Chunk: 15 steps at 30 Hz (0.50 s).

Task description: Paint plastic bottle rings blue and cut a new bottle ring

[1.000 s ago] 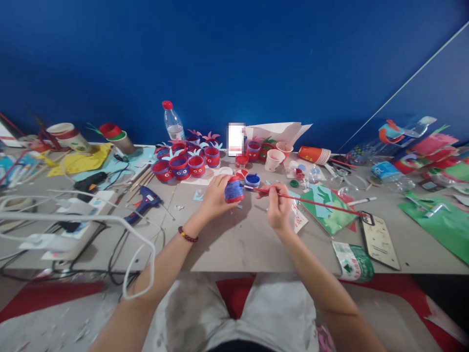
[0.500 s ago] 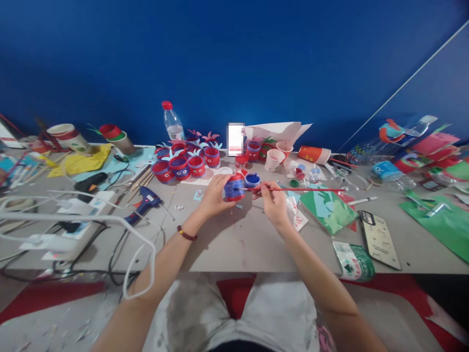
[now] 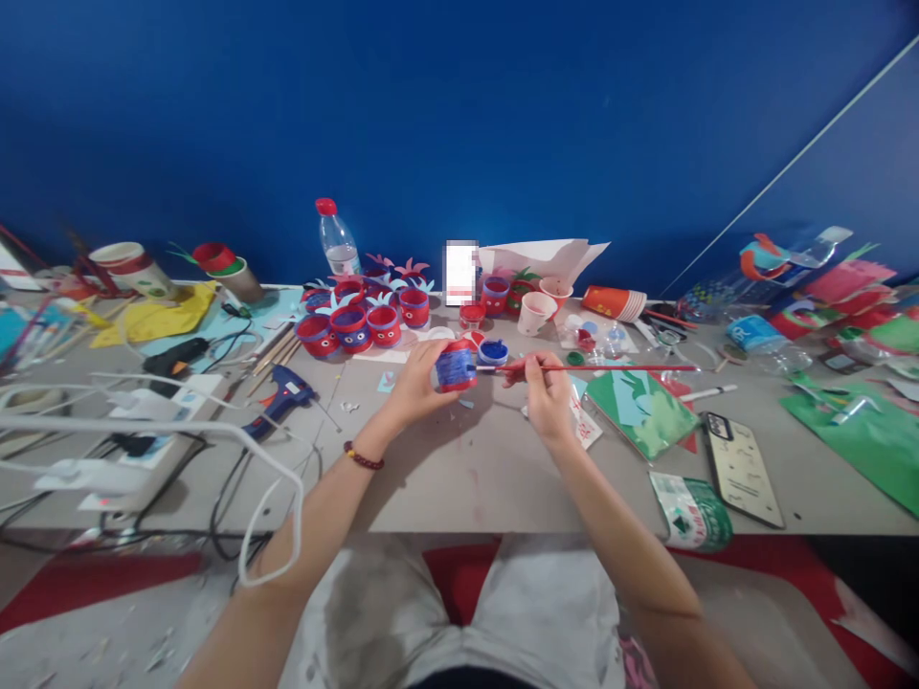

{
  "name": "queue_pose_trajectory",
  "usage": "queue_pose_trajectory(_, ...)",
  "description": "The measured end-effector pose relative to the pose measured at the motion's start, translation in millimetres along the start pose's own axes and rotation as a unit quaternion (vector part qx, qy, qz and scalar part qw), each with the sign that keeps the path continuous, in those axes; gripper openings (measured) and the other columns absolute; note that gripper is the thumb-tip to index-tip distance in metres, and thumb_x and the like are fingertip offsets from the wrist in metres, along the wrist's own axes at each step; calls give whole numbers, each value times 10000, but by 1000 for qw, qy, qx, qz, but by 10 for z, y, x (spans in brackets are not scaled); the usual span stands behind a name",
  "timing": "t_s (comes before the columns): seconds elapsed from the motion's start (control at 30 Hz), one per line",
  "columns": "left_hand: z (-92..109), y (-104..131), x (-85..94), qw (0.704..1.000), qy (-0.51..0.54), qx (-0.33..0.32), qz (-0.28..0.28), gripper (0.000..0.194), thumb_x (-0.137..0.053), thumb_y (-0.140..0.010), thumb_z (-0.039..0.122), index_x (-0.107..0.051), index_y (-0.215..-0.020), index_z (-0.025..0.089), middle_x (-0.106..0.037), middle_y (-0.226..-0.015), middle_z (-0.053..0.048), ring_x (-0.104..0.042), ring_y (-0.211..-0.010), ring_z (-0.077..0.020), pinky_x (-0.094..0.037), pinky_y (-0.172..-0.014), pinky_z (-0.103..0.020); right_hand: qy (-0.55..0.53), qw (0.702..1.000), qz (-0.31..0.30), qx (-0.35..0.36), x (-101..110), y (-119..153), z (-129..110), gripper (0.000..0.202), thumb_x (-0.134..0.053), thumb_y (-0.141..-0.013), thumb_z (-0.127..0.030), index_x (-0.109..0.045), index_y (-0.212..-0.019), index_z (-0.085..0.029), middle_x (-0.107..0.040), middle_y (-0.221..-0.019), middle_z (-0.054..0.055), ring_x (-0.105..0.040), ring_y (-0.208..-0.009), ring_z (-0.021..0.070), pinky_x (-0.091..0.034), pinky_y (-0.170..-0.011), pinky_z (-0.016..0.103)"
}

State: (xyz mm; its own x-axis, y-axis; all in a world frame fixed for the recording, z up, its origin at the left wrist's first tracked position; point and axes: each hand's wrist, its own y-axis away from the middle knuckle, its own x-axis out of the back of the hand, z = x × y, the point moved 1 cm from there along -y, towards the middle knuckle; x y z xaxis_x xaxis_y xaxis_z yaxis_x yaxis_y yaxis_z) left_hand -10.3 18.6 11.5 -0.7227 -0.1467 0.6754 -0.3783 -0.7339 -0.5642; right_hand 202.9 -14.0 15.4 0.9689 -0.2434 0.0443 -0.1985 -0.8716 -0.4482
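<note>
My left hand (image 3: 417,381) grips a small paper cup (image 3: 455,367) above the table, painted red with a broad blue band round its middle. In my right hand (image 3: 540,390) is a long red paintbrush (image 3: 610,368), held nearly level. The brush's tip meets the right side of the blue band. Just behind the brush sits an open pot of blue paint (image 3: 493,351). A pot of red paint (image 3: 472,314) stands farther back. Several finished-looking red and blue cups (image 3: 349,330), with eyes and paper leaves, are grouped to the left.
A glue gun (image 3: 281,397) and a power strip (image 3: 154,450) with tangled cables lie left. On the right are green paper (image 3: 638,416), a phone (image 3: 743,469) and a green-white packet (image 3: 690,512). A plastic bottle (image 3: 337,239) stands behind the cups, near the blue wall (image 3: 459,115).
My right hand has shifted slightly right along with the brush, whose tip now touches nearer the cup's right edge. My left hand still holds the cup in nearly the same place.
</note>
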Motion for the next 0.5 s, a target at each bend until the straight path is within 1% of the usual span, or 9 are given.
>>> queue_pose_trajectory(0.1, 34, -6, 1, 1000, 9, -6, 1, 657, -749, -720, 356, -454, -1289, 213, -584, -1288, -132, -536, -1213, -308, -414, -1055, -525, -45, 997, -53, -31, -62, 28, -5, 285, -517, -918, -471, -566, -823, -207, -672, -707, 10, -635, -563, 145, -561, -579, 311)
queue_pose_trajectory(0.17, 45, -5, -5, 1000, 15, -14, 16, 636, -739, -734, 381, -460, -1279, 207, -593, -1273, -133, -544, -1202, -299, -426, -1045, -511, -49, 996, -65, -34, -90, 33, -20, 296, -528, -905, -492, -563, -823, -210, -675, -702, 8, -630, -541, 144, -566, -556, 310)
queue_pose_trajectory(0.3, 22, 9, -29, 999, 3, -11, 31, 655, -756, -718, 390, -467, -1277, 208, -596, -1274, -139, -544, -1212, -309, -420, -1048, -528, -5, 999, -47, -13, -73, 8, -61, 301, -503, -918, -488, -565, -807, -216, -682, -689, 14, -629, -534, 145, -559, -552, 301)
queue_pose_trajectory(0.5, -32, 18, -37, 1000, 0, -5, 9, 708, -783, -694, 371, -451, -1301, 219, -586, -1296, -142, -528, -1241, -325, -380, -1073, -567, 79, 997, 1, 12, 14, -23, -82, 276, -484, -937, -428, -556, -776, -216, -664, -636, 2, -635, -565, 147, -524, -549, 273)
